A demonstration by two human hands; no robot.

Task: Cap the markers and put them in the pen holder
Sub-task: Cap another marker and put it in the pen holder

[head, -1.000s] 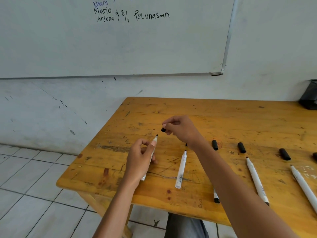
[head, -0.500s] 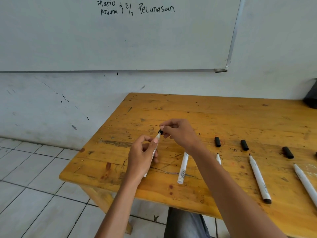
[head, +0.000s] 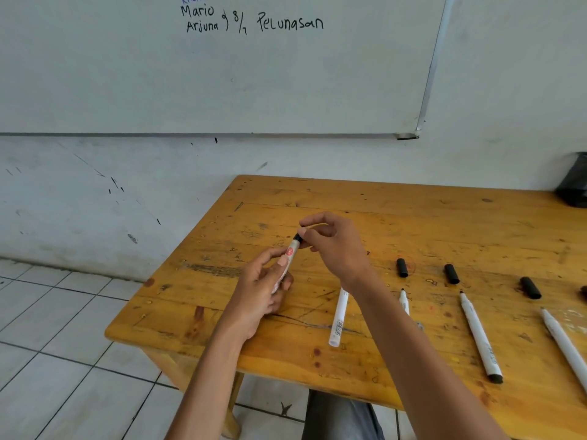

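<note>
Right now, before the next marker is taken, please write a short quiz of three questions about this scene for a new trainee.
1. True or false: the left hand holds a marker while the right hand holds the black cap at its tip.
2. How many loose caps lie fully in view on the table?
A. one B. three C. six
3. Fill in: the dark pen holder stands at the table's far ____ edge.

Key: 1 true; 2 B; 3 right.

Two bare forearms without sleeves, bare hands (head: 263,296), grey trousers (head: 340,417) at the lap
</note>
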